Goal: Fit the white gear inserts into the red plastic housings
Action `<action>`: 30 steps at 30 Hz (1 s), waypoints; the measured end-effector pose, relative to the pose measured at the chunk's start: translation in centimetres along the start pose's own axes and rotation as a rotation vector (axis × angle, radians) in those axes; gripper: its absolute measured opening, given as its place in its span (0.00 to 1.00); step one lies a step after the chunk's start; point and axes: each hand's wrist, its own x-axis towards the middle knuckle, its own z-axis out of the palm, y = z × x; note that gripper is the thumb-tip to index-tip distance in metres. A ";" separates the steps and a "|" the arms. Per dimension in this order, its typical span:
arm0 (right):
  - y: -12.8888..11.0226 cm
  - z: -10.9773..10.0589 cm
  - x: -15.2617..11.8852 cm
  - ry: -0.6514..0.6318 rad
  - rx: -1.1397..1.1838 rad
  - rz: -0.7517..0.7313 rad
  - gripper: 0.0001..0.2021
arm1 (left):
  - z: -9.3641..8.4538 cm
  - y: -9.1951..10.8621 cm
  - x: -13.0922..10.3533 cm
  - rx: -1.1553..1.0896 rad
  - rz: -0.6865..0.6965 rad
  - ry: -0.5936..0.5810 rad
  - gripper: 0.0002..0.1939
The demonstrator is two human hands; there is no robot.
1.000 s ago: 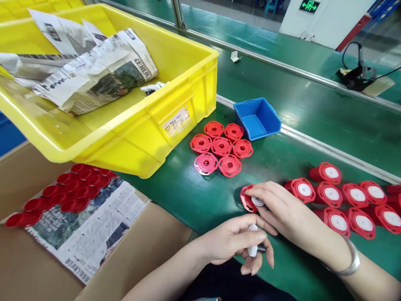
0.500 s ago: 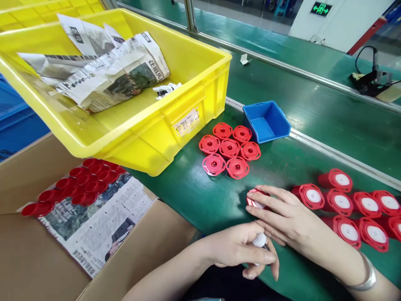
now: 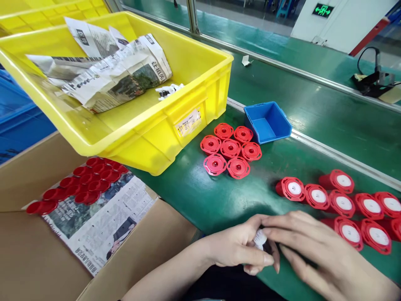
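Handover apparently underway: left hand (image 3: 236, 246) grips white ribbed piece (image 3: 259, 239), lower centre; right hand (image 3: 316, 242) alongside, finger closure unclear; next move likely needs secure pinch.

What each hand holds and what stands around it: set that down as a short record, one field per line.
Left hand: holds a white ribbed piece
Right hand: fingertips at that piece; grip unclear
Surface: green table
Beside blue bin: seven red-faced parts
At right: cluster of white-faced red parts
Yellow crate: crumpled newspaper, small white and black pieces
Cardboard box: red cup-shaped parts on a newspaper sheet
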 end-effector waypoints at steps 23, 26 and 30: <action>2.0 -1.1 5.8 0.219 0.302 0.182 0.04 | 0.2 0.4 0.0 -0.234 0.108 0.154 0.27; 3.1 -0.6 9.0 0.304 0.150 0.165 0.07 | 0.4 0.6 -0.1 -0.220 0.065 0.161 0.24; 4.6 0.9 11.9 0.302 0.061 0.070 0.09 | 0.5 0.5 -0.2 -0.234 0.073 0.163 0.21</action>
